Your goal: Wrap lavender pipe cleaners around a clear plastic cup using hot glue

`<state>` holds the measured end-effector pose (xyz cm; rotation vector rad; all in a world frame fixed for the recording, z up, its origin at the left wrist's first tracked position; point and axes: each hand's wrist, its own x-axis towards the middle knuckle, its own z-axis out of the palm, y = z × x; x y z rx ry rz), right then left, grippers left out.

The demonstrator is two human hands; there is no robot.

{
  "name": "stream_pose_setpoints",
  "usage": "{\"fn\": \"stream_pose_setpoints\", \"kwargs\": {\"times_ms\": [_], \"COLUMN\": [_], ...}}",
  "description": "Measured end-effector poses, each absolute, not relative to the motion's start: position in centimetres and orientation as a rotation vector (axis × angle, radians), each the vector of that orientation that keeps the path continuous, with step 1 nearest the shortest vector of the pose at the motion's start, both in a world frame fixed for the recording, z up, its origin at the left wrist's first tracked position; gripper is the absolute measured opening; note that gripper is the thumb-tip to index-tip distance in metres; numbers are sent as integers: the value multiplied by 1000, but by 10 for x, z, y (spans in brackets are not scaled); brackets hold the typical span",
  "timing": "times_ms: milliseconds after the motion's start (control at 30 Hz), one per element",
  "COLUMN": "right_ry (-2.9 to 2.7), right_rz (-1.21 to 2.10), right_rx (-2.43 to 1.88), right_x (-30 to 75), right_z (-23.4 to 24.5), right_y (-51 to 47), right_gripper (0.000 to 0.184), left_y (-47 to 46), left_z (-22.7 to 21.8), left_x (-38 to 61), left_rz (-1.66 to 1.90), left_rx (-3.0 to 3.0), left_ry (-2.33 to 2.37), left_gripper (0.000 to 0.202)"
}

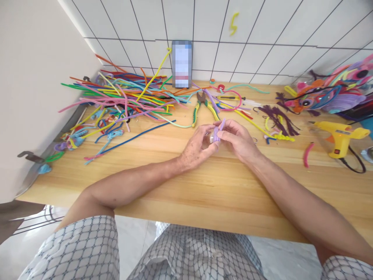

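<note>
Both hands meet over the middle of the wooden table. My left hand is closed round a small clear, roundish piece, whose kind I cannot make out. Wrapped against it is a purple pipe cleaner, one end of which sticks up. Thumb and fingers of my right hand pinch this pipe cleaner from the right side. The fingers partly hide the piece. Just beyond the hands lie pliers with green and yellow handles, their jaws toward the wall.
A large heap of coloured pipe cleaners covers the back left. A phone leans on the tiled wall. To the right are a yellow glue gun, a pink pipe cleaner piece, dark purple twisted pieces and colourful finished figures.
</note>
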<state>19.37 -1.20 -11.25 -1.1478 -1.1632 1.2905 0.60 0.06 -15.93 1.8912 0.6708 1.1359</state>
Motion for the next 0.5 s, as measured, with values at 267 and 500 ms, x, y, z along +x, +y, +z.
{"fn": "stream_pose_setpoints", "kwargs": {"times_ms": [267, 500], "right_ry": [-1104, -1140], "right_rz": [1305, 1295], "right_rx": [-1156, -1163], "right_x": [196, 195], "right_z": [-117, -115], "right_y": [-10, -13], "right_gripper": [23, 25], "left_y": [0, 2], "left_z": [-154, -154], "left_x": [5, 5], "left_rz": [1203, 1235], "left_rx": [1999, 2039], "left_ry": [610, 570], "left_gripper": [56, 55]}}
